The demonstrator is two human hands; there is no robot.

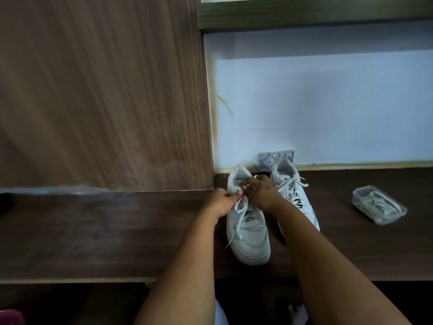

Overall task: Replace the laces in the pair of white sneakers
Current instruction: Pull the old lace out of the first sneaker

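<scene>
Where the dark wooden desk (93, 231) meets a tall brown panel (100, 90) on the left, nothing lies on it but a blurred dark shape at the far left edge, too unclear to name; a pink object (10, 317) shows in the bottom left corner, below the desk edge. Near the middle stands the left sneaker (249, 231), toe toward the person, heel against the pale wall (328, 109); its lace (240, 214) is loose, one end trailing down across the toe and over the side. The left hand (220, 201) has its fingers curled and pinches the lace beside the upper eyelets; the right hand (260, 191) sits just beside it over the tongue, fingers bent round the same lace (the fingertips nearly touch one another, and which strand each holds I cannot tell). Both forearms reach up from the bottom of the view, the right one crossing the front of the second sneaker (290, 186); that shoe stands just beside the first, still laced, with its lace ends lying loose over the top. Behind the two heels a small patterned card or packet (267, 160) leans at the foot of the wall. Further right, well apart from the shoes, a clear plastic box (379, 205) rests on the desk with a bundle of pale laces (377, 202) inside.
</scene>
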